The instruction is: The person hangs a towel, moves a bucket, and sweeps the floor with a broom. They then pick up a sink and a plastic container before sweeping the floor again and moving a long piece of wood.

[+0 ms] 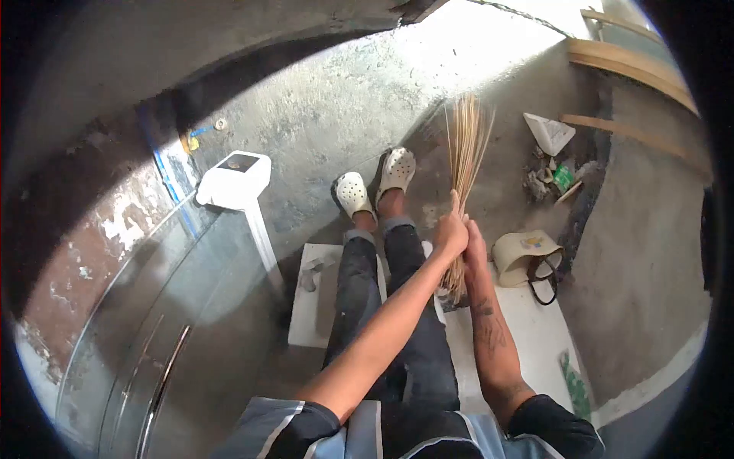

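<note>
Both of my hands are closed around a stick broom [468,145], a bundle of thin tan sticks. Its spread tips point away from me toward the floor, and the shorter bound-looking end comes out below my hands. My left hand [451,235] wraps the bundle from the left with its thumb lying along the sticks. Pressed against it on the right side is my right hand [475,243], its fingers partly hidden behind the left hand and the sticks.
A beige cap [520,249] lies on a white surface [527,321] at right. Beyond it are a green wrapper [563,177], rubbish and a white triangular piece [549,134]. At left stand a white post with a dark panel [237,180] and a glass door with a metal handle [164,390].
</note>
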